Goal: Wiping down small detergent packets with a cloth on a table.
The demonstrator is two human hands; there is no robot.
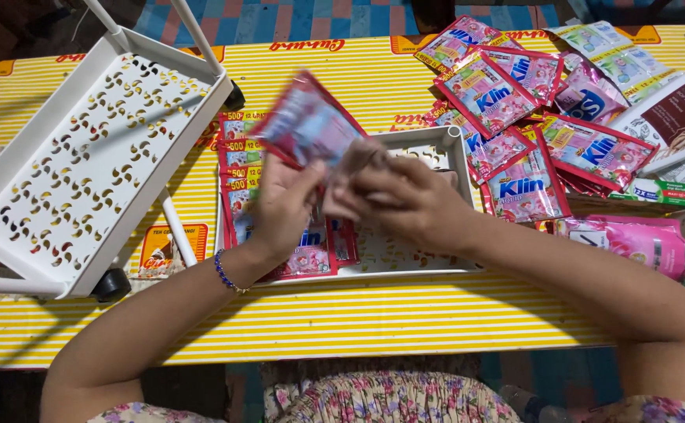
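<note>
My left hand (280, 205) and my right hand (401, 200) meet above a white perforated tray (444, 145) and together hold a red and blue sachet packet (307, 121), which is blurred and tilted up to the left. Inside the tray, on its left side, lie several red sachets (311, 254), and a strip of small red and yellow sachets (239, 153) hangs over its left edge. A blue bead bracelet (225, 274) circles my left wrist.
A white perforated shelf rack (84, 157) with poles and black wheels lies tilted at the left. A heap of red and pink sachet packets (515, 102) and a pink refill pouch (640, 243) fill the right. All rest on a yellow striped tablecloth (358, 321).
</note>
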